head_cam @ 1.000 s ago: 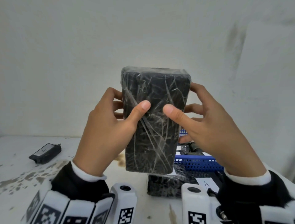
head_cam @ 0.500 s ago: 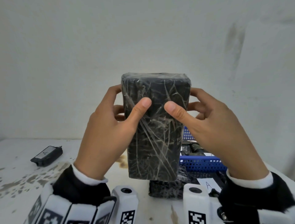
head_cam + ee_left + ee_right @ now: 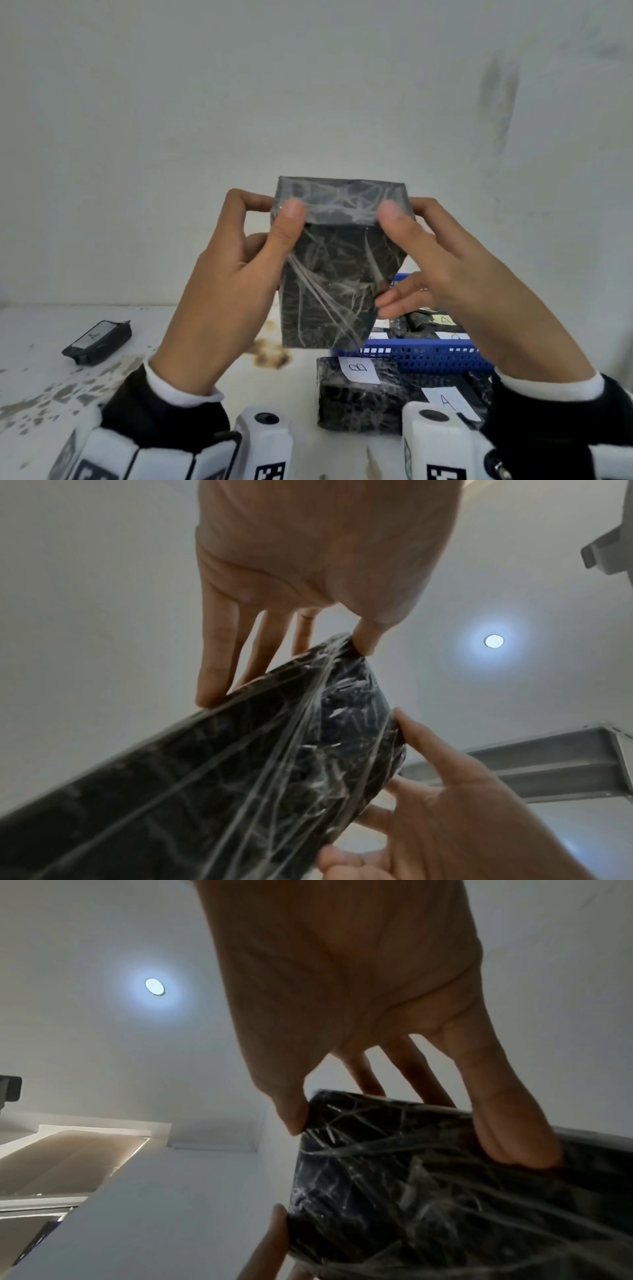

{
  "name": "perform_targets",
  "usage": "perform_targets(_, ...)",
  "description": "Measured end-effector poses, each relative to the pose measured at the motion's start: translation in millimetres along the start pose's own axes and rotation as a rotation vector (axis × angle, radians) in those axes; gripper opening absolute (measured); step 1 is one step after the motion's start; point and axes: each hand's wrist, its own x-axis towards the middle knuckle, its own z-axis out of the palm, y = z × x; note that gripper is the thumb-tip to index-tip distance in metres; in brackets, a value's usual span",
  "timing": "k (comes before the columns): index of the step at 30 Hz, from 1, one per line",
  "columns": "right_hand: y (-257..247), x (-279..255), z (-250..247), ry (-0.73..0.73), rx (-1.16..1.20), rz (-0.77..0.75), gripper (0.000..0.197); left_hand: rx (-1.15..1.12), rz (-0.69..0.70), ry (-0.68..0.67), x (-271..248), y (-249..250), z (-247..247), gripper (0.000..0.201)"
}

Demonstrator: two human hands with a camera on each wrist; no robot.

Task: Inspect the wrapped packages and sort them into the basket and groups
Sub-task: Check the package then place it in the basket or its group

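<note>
Both hands have the package [image 3: 334,270] up in the air over the table [image 3: 205,342], roughly at chest height in front of the wall, well clear of everything below. The left hand [image 3: 226,294] pinches the top left corner, thumb on the near face and fingers curled round the back, and the right hand [image 3: 455,281] does the same on the top right, though its lower fingers look looser and just hover by the side. I'd guess holding it only by the top corners is deliberate — it keeps the big faces uncovered so a label can be found, and the top end is tipped toward the head camera for the same reason. No label shows on the faces in view. Down below, the blue basket [image 3: 428,356] sits to the right with labelled packs inside, and a B pack [image 3: 356,394] and an A pack [image 3: 448,401] lie just in front of it — probably the pile waiting to be checked. One lone A pack [image 3: 97,341] sits far left, likely the start of a group.
</note>
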Motion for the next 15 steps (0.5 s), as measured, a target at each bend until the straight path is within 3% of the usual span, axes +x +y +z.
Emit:
perform_targets(3, 3.3, 2.0, 1.3, -0.001, 0.038, -0.002, 0.038, -0.051, -0.044, -0.030, 1.5, -0.1, -0.7, 0.048)
perform_targets(8, 4.0, 1.1, 2.5, -0.012, 0.043, -0.098, 0.053, -0.116, -0.063, -0.133, 5.1, 1.1, -4.5, 0.042)
perform_targets(15, 9.0, 2.6, 9.5, 0.031, 0.000, -0.177, 0.052, -0.132, -0.095, -0.059, 2.5, 5.6, -3.1, 0.037)
